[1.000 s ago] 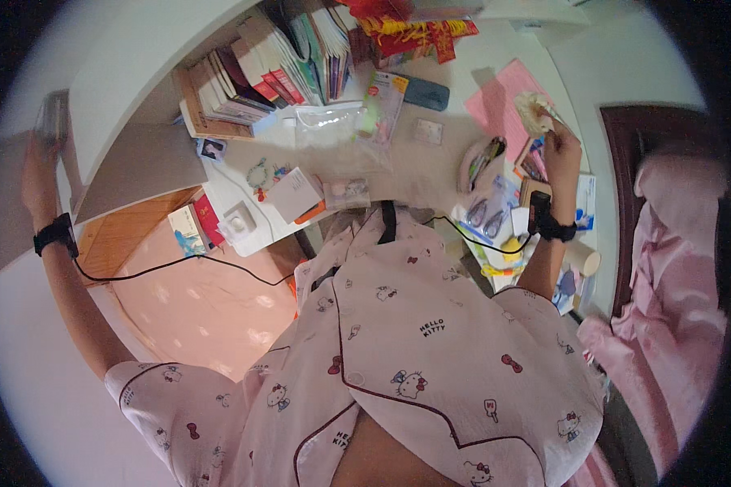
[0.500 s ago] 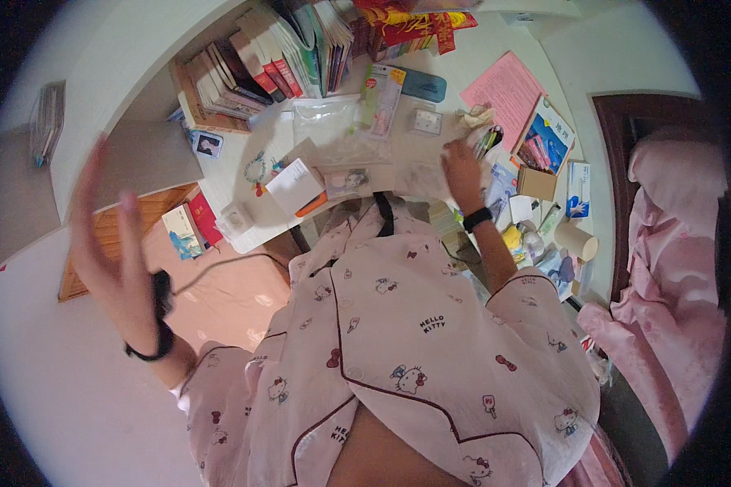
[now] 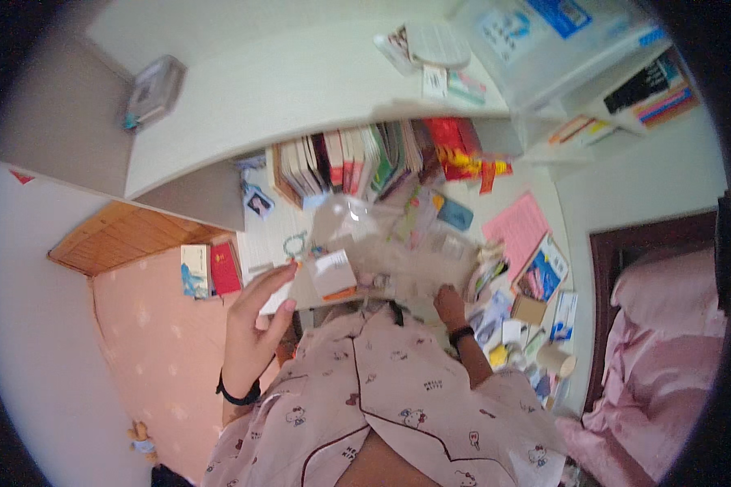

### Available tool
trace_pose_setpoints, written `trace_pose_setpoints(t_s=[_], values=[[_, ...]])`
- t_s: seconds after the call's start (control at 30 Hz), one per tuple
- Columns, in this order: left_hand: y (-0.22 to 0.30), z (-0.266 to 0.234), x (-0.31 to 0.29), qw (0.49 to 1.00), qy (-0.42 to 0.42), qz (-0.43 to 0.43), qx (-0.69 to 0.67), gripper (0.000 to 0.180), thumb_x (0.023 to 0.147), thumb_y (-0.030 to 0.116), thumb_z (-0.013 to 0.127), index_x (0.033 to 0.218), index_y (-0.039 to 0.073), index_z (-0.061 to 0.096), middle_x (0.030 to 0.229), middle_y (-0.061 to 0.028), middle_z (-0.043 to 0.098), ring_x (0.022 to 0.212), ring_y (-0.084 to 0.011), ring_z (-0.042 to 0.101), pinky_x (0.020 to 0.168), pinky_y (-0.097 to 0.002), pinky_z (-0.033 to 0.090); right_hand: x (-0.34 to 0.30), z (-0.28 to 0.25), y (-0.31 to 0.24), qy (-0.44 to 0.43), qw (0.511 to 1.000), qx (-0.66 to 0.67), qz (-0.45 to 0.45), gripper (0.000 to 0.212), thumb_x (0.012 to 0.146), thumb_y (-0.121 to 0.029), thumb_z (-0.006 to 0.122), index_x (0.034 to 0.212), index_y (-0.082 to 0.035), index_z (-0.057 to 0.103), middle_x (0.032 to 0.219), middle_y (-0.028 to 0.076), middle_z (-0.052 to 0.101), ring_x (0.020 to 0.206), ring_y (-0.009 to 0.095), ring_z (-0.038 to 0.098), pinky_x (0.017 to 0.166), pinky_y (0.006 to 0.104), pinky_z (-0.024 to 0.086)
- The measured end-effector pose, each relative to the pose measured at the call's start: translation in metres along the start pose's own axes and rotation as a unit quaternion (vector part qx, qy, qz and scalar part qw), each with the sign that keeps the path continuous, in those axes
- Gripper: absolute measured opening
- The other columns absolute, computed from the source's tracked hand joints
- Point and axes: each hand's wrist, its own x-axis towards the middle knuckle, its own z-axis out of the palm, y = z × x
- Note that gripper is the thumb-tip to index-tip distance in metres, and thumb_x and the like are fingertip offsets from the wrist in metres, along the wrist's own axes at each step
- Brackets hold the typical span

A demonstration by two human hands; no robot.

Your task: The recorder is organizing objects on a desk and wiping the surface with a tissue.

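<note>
My left hand (image 3: 256,325) is over the desk's front left edge, its thumb and fingers apart and nothing seen in them. Nearest to it are a white box (image 3: 333,272) and a small white item partly covered by the hand. A beaded bracelet (image 3: 294,244) lies just beyond. My right hand (image 3: 448,307) is low at the desk's front edge, beside a clear plastic sheet or bag (image 3: 349,219) spread over the middle. The right fingers are small and blurred, so their grip is unclear. A small clear case (image 3: 453,246) lies beyond the right hand.
A row of books (image 3: 341,158) stands under the shelf (image 3: 300,97) at the back. Pink paper (image 3: 516,223), a brown box (image 3: 528,308) and a cardboard tube (image 3: 556,359) crowd the right side. Two books (image 3: 224,268) lie at the left. A clear storage bin (image 3: 536,49) is up high.
The view has tipped up, showing the upper shelf. My left hand has come in from the far left to the desk edge. My right hand has drawn back toward the desk's front edge.
</note>
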Motion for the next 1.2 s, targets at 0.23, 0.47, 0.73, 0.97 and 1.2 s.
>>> trace_pose_setpoints(t_s=[0.23, 0.47, 0.73, 0.97, 1.2], values=[[0.016, -0.026, 0.013, 0.997, 0.023, 0.076, -0.012, 0.035, 0.085, 0.003, 0.062, 0.120, 0.000, 0.062, 0.122, -0.0158, 0.063, 0.114, -0.0285, 0.059, 0.097, -0.0344, 0.045, -0.017, -0.181, -0.063, 0.095, 0.933, 0.347, -0.016, 0.027, 0.086, 0.000, 0.058, 0.112, -0.003, 0.050, 0.086, 0.008, 0.060, 0.078, 0.024, 0.061, 0.066, 0.0327, 0.049], [0.066, -0.047, 0.121, 0.969, -0.046, 0.241, 0.016, 0.038, 0.083, 0.011, 0.068, 0.119, 0.001, 0.062, 0.119, -0.0140, 0.064, 0.108, -0.0234, 0.061, 0.096, -0.0357, 0.045, -0.019, -0.291, -0.110, 0.190, 0.882, 0.426, -0.070, 0.031, 0.090, 0.005, 0.055, 0.121, 0.000, 0.055, 0.105, 0.007, 0.062, 0.093, 0.009, 0.057, 0.076, 0.0225, 0.047], [0.093, 0.043, 0.336, 0.923, -0.066, 0.362, 0.111, 0.082, 0.074, 0.063, 0.070, 0.116, -0.007, 0.061, 0.109, -0.0263, 0.064, 0.097, -0.0357, 0.063, 0.090, -0.0377, 0.049, -0.002, -0.293, -0.161, 0.258, 0.901, 0.348, -0.007, 0.029, 0.092, -0.001, 0.056, 0.121, -0.002, 0.058, 0.103, 0.013, 0.065, 0.080, 0.012, 0.058, 0.073, 0.0257, 0.049], [0.103, 0.090, 0.380, 0.857, -0.081, 0.307, 0.407, 0.106, 0.055, 0.081, 0.068, 0.113, -0.007, 0.063, 0.111, -0.0275, 0.058, 0.111, -0.0448, 0.052, 0.086, -0.0444, 0.051, -0.006, -0.271, -0.140, 0.227, 0.913, 0.337, -0.044, 0.032, 0.090, 0.000, 0.054, 0.121, -0.006, 0.060, 0.096, 0.014, 0.064, 0.069, 0.020, 0.056, 0.067, 0.0313, 0.048], [0.099, 0.088, 0.401, 0.870, -0.139, 0.272, 0.386, 0.108, 0.054, 0.080, 0.071, 0.116, -0.007, 0.060, 0.110, -0.0281, 0.059, 0.114, -0.0382, 0.054, 0.089, -0.0459, 0.048, -0.023, -0.267, -0.118, 0.225, 0.910, 0.346, 0.028, 0.032, 0.089, 0.001, 0.054, 0.120, -0.006, 0.061, 0.089, 0.016, 0.063, 0.069, 0.020, 0.056, 0.066, 0.0304, 0.047]])
